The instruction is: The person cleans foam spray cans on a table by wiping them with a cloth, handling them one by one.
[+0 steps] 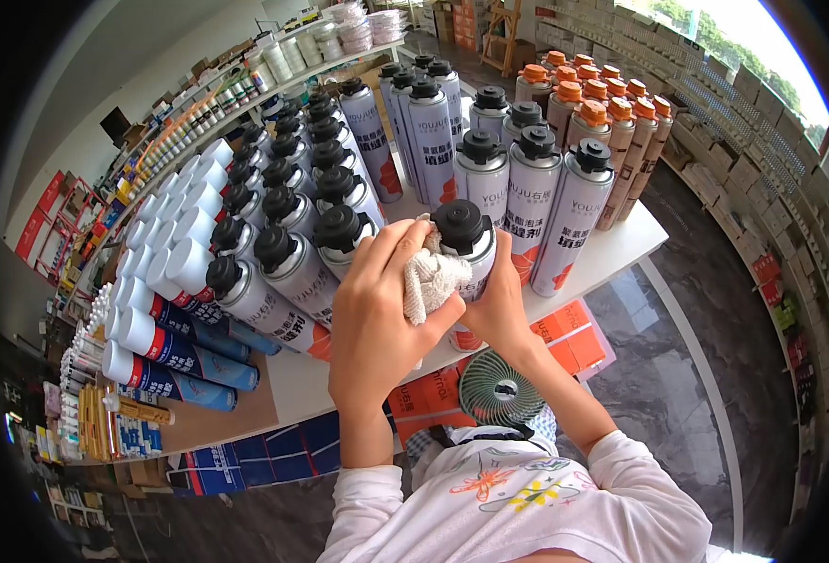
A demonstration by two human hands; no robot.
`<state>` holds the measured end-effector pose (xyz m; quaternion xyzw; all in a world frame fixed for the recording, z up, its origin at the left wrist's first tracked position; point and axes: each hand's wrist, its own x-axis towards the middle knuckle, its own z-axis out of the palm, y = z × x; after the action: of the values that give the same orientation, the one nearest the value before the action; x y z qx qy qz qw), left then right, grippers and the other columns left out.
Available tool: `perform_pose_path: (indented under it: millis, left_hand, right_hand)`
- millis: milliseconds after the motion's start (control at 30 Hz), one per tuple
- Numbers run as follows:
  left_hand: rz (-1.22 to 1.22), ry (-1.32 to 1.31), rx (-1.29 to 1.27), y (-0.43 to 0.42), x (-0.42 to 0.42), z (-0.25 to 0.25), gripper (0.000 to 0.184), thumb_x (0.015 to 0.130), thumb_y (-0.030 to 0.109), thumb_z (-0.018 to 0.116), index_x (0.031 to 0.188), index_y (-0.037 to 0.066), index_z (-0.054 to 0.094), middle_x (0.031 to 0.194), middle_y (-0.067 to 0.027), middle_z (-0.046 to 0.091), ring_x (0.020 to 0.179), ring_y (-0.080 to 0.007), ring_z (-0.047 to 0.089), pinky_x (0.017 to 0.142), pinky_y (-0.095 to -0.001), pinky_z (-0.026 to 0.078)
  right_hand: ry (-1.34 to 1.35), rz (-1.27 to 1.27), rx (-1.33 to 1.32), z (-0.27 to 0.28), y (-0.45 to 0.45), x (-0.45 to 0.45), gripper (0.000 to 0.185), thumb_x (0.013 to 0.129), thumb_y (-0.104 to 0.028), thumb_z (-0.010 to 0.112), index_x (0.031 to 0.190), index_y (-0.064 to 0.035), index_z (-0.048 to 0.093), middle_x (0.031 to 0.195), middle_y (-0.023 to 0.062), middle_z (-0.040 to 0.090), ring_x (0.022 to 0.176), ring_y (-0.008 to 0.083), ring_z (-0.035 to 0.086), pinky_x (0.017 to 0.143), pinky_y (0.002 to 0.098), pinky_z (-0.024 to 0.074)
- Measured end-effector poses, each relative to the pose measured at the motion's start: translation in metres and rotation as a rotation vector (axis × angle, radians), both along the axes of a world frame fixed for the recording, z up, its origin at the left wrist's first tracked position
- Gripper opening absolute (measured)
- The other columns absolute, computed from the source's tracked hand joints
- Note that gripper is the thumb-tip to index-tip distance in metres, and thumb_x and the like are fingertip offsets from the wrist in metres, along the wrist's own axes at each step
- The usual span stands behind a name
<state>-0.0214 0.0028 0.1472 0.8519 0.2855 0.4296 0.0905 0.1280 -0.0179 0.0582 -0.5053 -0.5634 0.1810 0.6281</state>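
Note:
Close in front of my chest, my right hand (503,305) is wrapped around the side of a silver-white foam sealant can (476,266) with a black cap. In my left hand (369,314) a crumpled beige cloth (430,284) is pinched and pressed against the can's upper side, just below the cap. The can stands roughly upright; my hands cover much of its label. Matching black-capped cans (527,192) stand right behind it, and more black-capped cans (288,267) fill rows to the left of my left hand.
Orange-capped cans (611,117) stand at the white table's (611,258) back right. White-capped blue cans (189,361) crowd its left side. Below the front edge are a green fan (501,389) and orange boxes (569,336). Stocked shelves (733,178) line the right wall.

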Motion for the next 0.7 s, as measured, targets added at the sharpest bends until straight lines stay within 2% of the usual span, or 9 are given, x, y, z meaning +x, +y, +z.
perform_pose_path:
  millis: [233,367,433,567,633,700]
  left_hand:
    - [-0.038,-0.021,0.217,0.007,-0.005,-0.017,0.056,0.064,0.007,0.080,0.119,0.004,0.069,0.122,-0.0069,0.065,0.099,-0.0284,0.061,0.088,-0.0412,0.052]
    - [0.051,-0.025,0.169,-0.005,0.002,-0.024,0.056,0.064,0.006,0.080,0.120,0.004,0.070,0.125,-0.0072,0.065,0.099,-0.0289,0.061,0.087,-0.0416,0.052]
    - [0.075,-0.111,0.119,-0.008,0.003,-0.029,0.057,0.065,0.006,0.080,0.121,0.004,0.070,0.125,-0.0088,0.065,0.099,-0.0292,0.060,0.088,-0.0413,0.051]
    - [0.061,-0.179,0.084,-0.007,0.006,-0.029,0.056,0.069,0.010,0.079,0.123,-0.001,0.067,0.125,-0.0106,0.065,0.098,-0.0297,0.061,0.087,-0.0409,0.051]
    - [0.065,-0.098,0.100,-0.007,0.000,-0.016,0.056,0.071,0.012,0.078,0.124,-0.003,0.066,0.126,-0.0114,0.065,0.099,-0.0303,0.061,0.089,-0.0414,0.052]
    - [0.005,-0.047,-0.041,-0.005,-0.002,-0.005,0.058,0.070,0.011,0.078,0.125,-0.004,0.065,0.126,-0.0120,0.064,0.101,-0.0305,0.062,0.091,-0.0422,0.052]
  right_hand:
    - [0.027,-0.087,0.031,0.004,-0.002,-0.009,0.088,0.070,-0.009,0.089,0.138,-0.0001,0.033,0.124,0.0218,0.061,0.115,0.0354,0.064,0.096,0.0425,0.0515]
    - [0.080,-0.041,-0.041,0.003,0.002,-0.007,0.087,0.071,-0.007,0.087,0.138,0.0003,0.033,0.123,0.0222,0.060,0.117,0.0356,0.062,0.096,0.0416,0.0510]
    - [0.058,-0.027,-0.019,0.003,0.000,-0.006,0.086,0.071,-0.006,0.086,0.138,0.0004,0.033,0.122,0.0216,0.061,0.118,0.0346,0.062,0.097,0.0416,0.0508]
    - [0.046,-0.018,0.022,0.001,-0.005,-0.005,0.086,0.072,-0.007,0.086,0.139,0.0007,0.033,0.122,0.0203,0.060,0.116,0.0316,0.063,0.098,0.0413,0.0511]
    - [0.028,-0.018,0.029,0.003,-0.005,-0.004,0.085,0.072,-0.008,0.087,0.138,0.0007,0.033,0.123,0.0202,0.060,0.115,0.0307,0.063,0.097,0.0406,0.0516]
    - [0.008,0.023,0.003,0.006,-0.005,-0.001,0.084,0.073,-0.008,0.087,0.138,0.0009,0.034,0.123,0.0202,0.061,0.115,0.0301,0.064,0.096,0.0400,0.0520]
